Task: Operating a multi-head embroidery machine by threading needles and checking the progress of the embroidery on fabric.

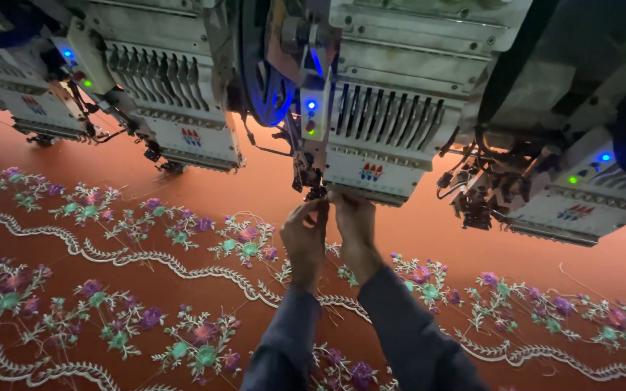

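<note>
Reaching up with both hands to the needle part (315,190) under the middle sewing head (371,137), near the centre of the frame. Left hand (304,235) pinched narrow on something too small to tell, maybe thread. Right hand (355,221) closed just beside it, fingers bunched. Flowers already stitched across much of the red cloth (182,188) below; bare cloth left above them.

Neighbouring embroidery heads (175,94) hang above flowered orange cloth (110,239).

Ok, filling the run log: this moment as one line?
both hands at needle area | white embroidery machine head | orange floral-embroidered fabric below
</note>
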